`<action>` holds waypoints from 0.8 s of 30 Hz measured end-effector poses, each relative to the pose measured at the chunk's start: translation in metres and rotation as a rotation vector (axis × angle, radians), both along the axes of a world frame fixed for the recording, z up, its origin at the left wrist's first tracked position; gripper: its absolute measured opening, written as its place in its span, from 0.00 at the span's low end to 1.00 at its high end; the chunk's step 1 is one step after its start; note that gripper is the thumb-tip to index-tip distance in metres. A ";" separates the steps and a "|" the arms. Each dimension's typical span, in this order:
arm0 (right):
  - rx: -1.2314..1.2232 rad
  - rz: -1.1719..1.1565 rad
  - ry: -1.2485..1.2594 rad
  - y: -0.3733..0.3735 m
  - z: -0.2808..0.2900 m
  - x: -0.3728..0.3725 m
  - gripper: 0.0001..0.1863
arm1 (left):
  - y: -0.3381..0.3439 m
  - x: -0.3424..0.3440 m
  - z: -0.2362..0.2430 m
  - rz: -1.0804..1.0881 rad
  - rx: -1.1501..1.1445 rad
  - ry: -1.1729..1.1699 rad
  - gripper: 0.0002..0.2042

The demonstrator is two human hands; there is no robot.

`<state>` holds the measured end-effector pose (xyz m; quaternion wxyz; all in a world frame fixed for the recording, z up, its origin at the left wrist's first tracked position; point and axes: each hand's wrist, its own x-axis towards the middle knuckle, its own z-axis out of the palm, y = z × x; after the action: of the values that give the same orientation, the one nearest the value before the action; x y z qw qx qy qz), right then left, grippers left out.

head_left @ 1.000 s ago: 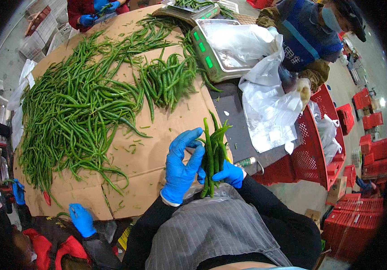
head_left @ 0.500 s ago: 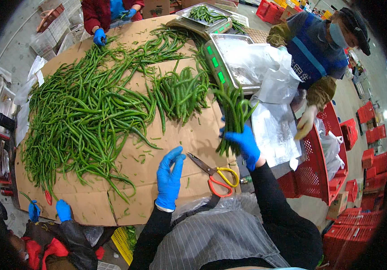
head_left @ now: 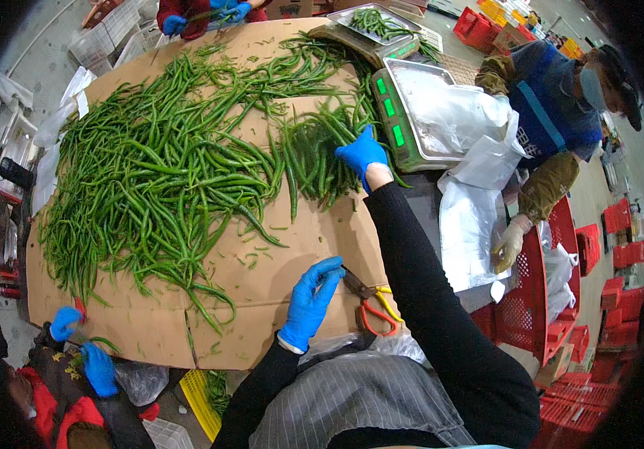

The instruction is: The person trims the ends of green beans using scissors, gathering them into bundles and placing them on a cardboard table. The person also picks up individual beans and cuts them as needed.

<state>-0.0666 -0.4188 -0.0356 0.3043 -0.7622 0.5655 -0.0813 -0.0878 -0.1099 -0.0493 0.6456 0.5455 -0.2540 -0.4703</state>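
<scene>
Toward the table's (head_left: 240, 344) right edge, the small pepper pile (head_left: 311, 168) is lying under and left of the nearer hand, the right (head_left: 363, 156), long axes running roughly toward the near edge. The left hand (head_left: 313, 303) is curving loosely, seemingly holding nothing. The right is hiding its fingertips; grip undetermined. Nearer the near edge, scissors (head_left: 365, 293) are pointing far-left.

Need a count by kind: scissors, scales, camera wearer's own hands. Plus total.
Metal-bladed scissors with red and yellow handles: 1
Metal-trayed scales with green displays: 2 (nearer scale, farther scale)
Wearer's blue-gloved hands: 2 (left hand, right hand)
Total: 5
</scene>
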 end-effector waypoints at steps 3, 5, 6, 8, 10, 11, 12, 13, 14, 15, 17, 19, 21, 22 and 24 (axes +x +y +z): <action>0.046 -0.005 0.103 -0.013 0.007 0.004 0.66 | 0.000 0.004 0.006 -0.015 0.028 -0.004 0.15; -0.034 0.011 0.147 -0.010 0.012 0.011 0.67 | -0.001 0.007 0.008 -0.009 0.021 0.006 0.15; -0.085 0.018 0.169 -0.006 0.016 0.010 0.67 | 0.001 0.006 0.004 -0.006 0.020 0.018 0.15; -0.233 0.039 0.143 0.012 0.026 0.011 0.68 | 0.000 0.005 -0.006 0.005 0.010 0.047 0.15; -0.305 0.067 0.034 0.026 0.019 0.015 0.70 | 0.001 0.005 -0.005 0.004 0.006 0.046 0.14; -0.351 0.091 0.199 0.034 0.014 0.018 0.69 | 0.001 0.006 -0.004 0.000 0.005 0.047 0.14; -0.397 0.117 0.363 0.041 0.010 0.022 0.69 | 0.000 0.004 -0.005 -0.003 -0.004 0.056 0.14; -0.432 0.156 0.373 0.036 -0.003 0.024 0.68 | 0.000 0.004 -0.005 -0.003 -0.009 0.056 0.14; -0.406 0.145 0.287 0.028 -0.005 0.023 0.66 | 0.001 0.004 -0.005 -0.007 -0.016 0.059 0.14; -0.352 0.141 0.195 0.014 -0.006 0.023 0.66 | 0.002 0.005 -0.005 -0.002 -0.019 0.044 0.14; -0.185 0.131 0.183 -0.013 0.004 0.018 0.65 | 0.004 0.006 -0.003 -0.010 -0.030 0.023 0.14; -0.197 0.148 0.249 -0.012 0.009 0.018 0.65 | 0.010 0.009 -0.001 0.002 -0.014 0.055 0.14; -0.371 0.131 0.391 0.014 0.023 0.030 0.66 | 0.020 0.014 -0.006 0.052 0.018 0.060 0.14; -0.634 0.126 0.349 0.038 0.035 0.030 0.58 | 0.027 0.016 -0.012 0.075 0.034 0.057 0.14; -0.783 0.295 -0.296 0.045 0.022 0.037 0.45 | 0.034 0.017 -0.019 0.109 0.073 0.069 0.14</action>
<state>-0.0298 -0.3739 -0.0135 0.0789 -0.8726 0.3278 -0.3535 -0.0705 -0.0762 -0.0681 0.6584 0.5651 -0.1840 -0.4620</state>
